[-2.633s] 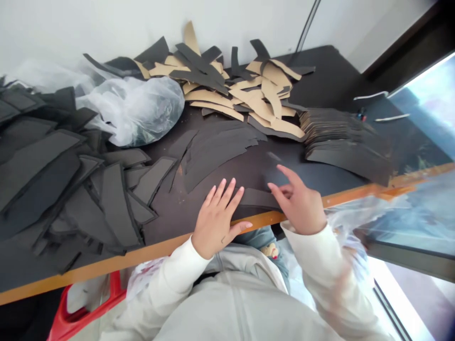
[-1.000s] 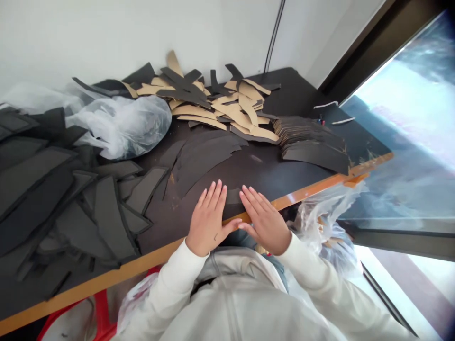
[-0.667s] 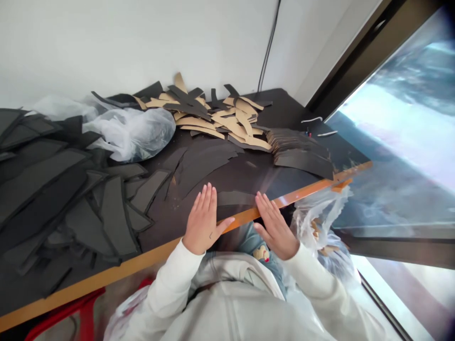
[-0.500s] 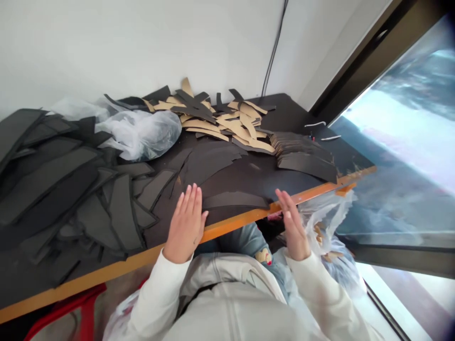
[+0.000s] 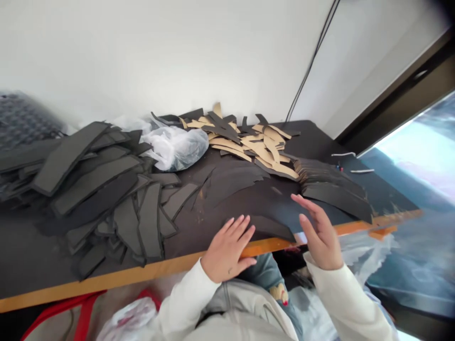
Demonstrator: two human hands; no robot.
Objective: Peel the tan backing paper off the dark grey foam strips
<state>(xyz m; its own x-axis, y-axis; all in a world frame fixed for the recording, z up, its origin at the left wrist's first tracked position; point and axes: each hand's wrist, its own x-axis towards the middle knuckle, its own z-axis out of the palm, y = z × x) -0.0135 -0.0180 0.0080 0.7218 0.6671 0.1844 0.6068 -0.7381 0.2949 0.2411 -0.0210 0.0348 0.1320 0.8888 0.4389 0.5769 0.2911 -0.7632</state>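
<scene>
A single dark grey curved strip (image 5: pixel 270 227) lies along the front edge of the table. Over its left end rests my left hand (image 5: pixel 227 248), palm down with the fingers spread. Whether that palm presses on the strip I cannot tell. Just beyond the strip's right end is my right hand (image 5: pixel 323 237), held edge-on, its thumb apart from the fingers and nothing in it. A neat fanned stack of dark strips (image 5: pixel 336 192) stands behind my right hand. Flat dark pieces (image 5: pixel 232 182) lie further back in the middle.
A large heap of dark foam-like pieces (image 5: pixel 95 184) covers the left. A clear plastic bag (image 5: pixel 177 147) and a loose pile of tan-backed strips (image 5: pixel 263 144) lie toward the wall. White cords (image 5: pixel 361 171) are at the right. A red stool frame (image 5: pixel 83 317) is below.
The view has swung left, so the table appears shifted right. My left hand has moved right onto the strip's left end and spread its fingers. My right thumb has parted from the fingers.
</scene>
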